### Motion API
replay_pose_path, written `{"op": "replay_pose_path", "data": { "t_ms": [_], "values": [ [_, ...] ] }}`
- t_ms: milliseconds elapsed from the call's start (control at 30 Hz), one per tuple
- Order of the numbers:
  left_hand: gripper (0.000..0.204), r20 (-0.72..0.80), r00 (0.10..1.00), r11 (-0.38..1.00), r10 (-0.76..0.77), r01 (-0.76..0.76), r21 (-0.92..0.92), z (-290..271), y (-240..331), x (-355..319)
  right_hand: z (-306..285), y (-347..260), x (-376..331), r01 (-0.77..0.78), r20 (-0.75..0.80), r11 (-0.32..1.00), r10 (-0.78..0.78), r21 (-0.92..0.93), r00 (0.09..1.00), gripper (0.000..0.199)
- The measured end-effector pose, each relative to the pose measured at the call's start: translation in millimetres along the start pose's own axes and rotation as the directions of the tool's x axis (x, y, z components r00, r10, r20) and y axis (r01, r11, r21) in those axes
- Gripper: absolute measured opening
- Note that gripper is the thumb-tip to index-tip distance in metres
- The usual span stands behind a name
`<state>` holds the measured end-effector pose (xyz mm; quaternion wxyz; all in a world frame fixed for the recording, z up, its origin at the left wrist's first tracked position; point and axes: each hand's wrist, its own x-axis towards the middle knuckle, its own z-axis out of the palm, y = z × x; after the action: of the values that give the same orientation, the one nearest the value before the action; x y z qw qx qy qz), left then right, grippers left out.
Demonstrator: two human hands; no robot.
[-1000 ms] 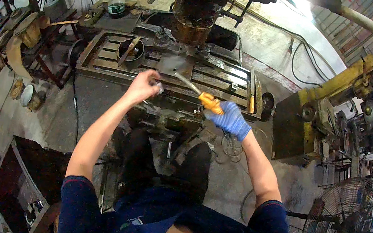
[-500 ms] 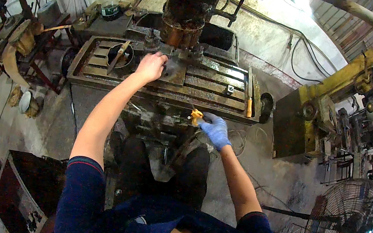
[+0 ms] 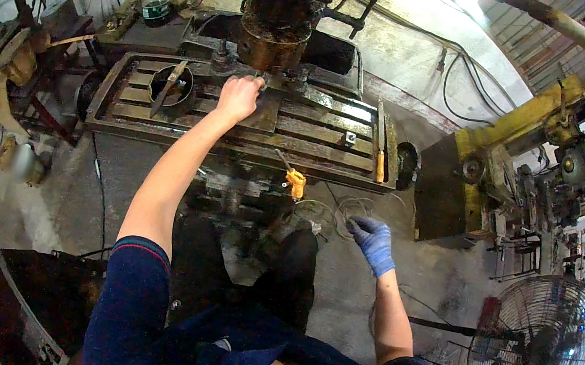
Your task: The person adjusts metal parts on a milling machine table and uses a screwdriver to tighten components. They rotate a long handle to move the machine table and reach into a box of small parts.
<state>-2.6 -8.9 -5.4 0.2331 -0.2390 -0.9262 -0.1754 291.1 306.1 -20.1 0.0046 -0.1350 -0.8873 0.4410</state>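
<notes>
My bare left hand (image 3: 240,96) reaches over the milling machine's slotted table (image 3: 313,149), just below the spindle head (image 3: 274,40). Its fingers are curled closed; whatever they grip, if anything, is hidden. My right hand (image 3: 373,245), in a blue-grey knit glove, is held low to the right, away from the table, fingers apart and nothing in it. A yellow air blow gun (image 3: 295,183) with a thin nozzle hangs by the table's front edge, between my two hands and touched by neither.
On the table stand a round pot (image 3: 181,98) with a flat stick across it, a small metal block (image 3: 350,139) and a yellow-handled file (image 3: 380,166). A coiled hose (image 3: 349,211) lies on the floor. A caged fan (image 3: 535,351) and a yellow-green machine (image 3: 454,186) stand right.
My right hand has let go of the blow gun and drawn back to the right and toward me. The blow gun now hangs alone. My left hand stays over the table, fingers still curled.
</notes>
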Motion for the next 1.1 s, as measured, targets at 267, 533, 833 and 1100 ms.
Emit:
{"op": "replay_pose_path", "data": {
  "t_ms": [267,533,833,1100],
  "values": [
    [0.018,0.017,0.999,0.997,-0.045,0.044,0.056,-11.8,10.1,-3.2,-56.7,-91.1,5.4,0.19,-0.135,0.98,-0.195,-0.05,0.971,0.022],
    [0.011,0.038,0.999,0.999,0.025,-0.027,0.045,-0.6,6.1,6.9,-45.8,-104.2,6.6,0.336,-0.099,0.936,-0.345,-0.1,0.933,0.022],
    [0.027,-0.026,0.99,0.991,-0.136,0.136,0.015,3.4,2.3,2.8,-98.2,-133.1,5.0,0.292,-0.178,0.955,-0.295,-0.045,0.939,0.024],
    [0.032,0.03,0.932,0.933,-0.361,0.36,0.02,-3.0,-2.9,1.3,-209.7,-303.0,61.6,0.953,-0.641,0.288,-0.715,0.095,0.28,0.035]
  ]
}}
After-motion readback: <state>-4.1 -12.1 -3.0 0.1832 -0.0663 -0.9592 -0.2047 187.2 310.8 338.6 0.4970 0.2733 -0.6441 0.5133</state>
